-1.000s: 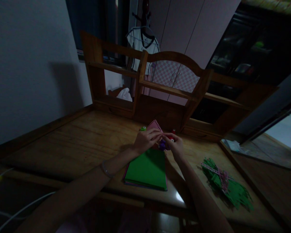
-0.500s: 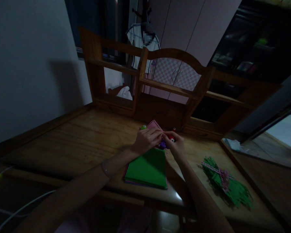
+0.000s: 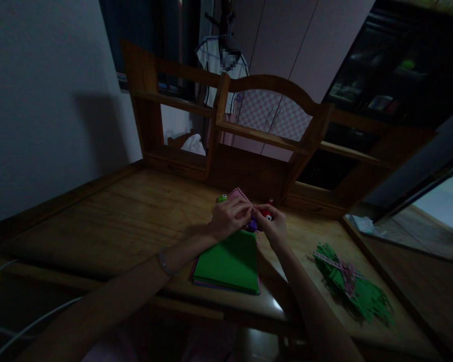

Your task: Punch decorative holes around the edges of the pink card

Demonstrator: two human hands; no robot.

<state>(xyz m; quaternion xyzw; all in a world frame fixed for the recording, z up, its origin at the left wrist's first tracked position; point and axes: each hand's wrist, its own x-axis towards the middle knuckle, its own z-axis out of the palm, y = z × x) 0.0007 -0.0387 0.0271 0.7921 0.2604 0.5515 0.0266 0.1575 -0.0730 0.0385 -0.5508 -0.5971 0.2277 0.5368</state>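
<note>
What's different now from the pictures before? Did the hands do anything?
Just a bit: the top corner of the pink holed sheet seems to have shifted slightly left. Nothing was visibly grabbed or let go. The left hand and right hand stay close together; the green-topped stack and the pile of green strips lie where they were.

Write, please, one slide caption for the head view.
Left hand and right hand close together near a pink sheet, green strips on the desk at right.

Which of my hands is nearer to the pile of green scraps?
Right. The right hand is up and to the left of the green pile, not touching it; the left hand is farther left, so farther from it.
</note>
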